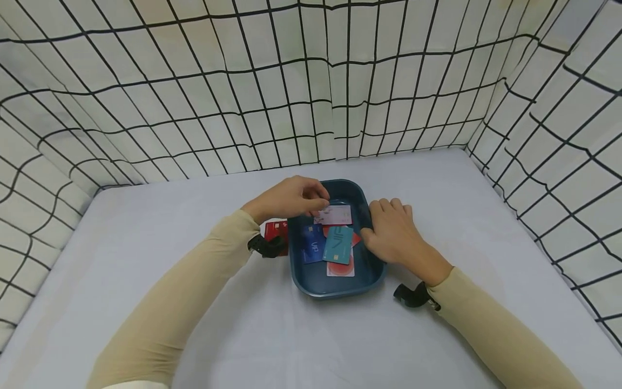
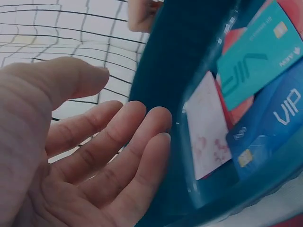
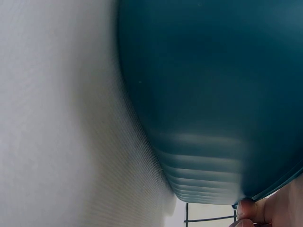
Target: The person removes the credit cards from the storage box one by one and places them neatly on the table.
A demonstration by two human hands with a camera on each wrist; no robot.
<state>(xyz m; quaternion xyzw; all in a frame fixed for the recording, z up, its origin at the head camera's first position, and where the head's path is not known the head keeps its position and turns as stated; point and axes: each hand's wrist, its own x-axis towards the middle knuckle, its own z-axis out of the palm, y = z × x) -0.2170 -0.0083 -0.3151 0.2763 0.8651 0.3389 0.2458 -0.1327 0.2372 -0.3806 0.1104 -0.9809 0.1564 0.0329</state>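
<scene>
- Head view: The left hand [image 1: 291, 199] reaches over the far rim of a blue tray [image 1: 335, 289] on the grey surface [image 1: 301, 346], its fingertips on a pale pink card [image 1: 334, 215] inside; whether they pinch the card or only touch it cannot be told. The right hand [image 1: 394, 236] clasps the tray's near side, steadying it. A teal card [image 1: 338, 244], a dark blue card [image 1: 312, 243] and a red card [image 1: 276, 229] outside the tray, under the left wrist, complete the scene.
- Left wrist view: The left hand's fingers [image 2: 118, 156] lie loosely straight beside the tray wall, nothing gripped. Best handled by sliding the pink card up the wall to lift an edge.
- Right wrist view: A fingertip [image 3: 247, 208] presses the tray's rim; a firm hold should stop sliding.
</scene>
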